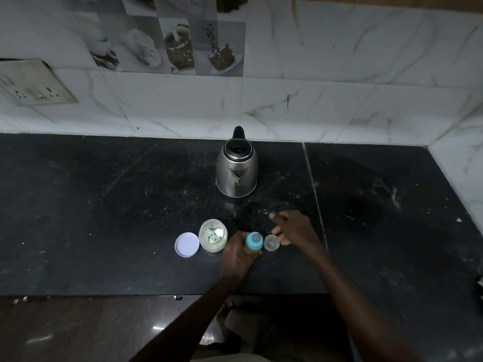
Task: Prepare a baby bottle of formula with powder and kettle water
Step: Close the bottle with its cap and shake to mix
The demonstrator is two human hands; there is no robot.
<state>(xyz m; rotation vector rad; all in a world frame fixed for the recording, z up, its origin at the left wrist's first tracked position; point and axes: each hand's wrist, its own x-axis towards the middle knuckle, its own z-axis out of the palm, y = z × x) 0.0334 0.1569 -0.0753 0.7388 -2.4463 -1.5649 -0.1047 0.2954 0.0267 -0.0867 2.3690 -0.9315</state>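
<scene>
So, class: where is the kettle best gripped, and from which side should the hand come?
Grip the kettle by its black handle at the back, towards the wall; the spout faces forward. Probably reach round its right side with the free right hand, as the left hand holds the bottle.

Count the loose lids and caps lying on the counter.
2: a lilac lid left of the powder jar, and a clear cap right of the bottle. None appears hidden.
</scene>
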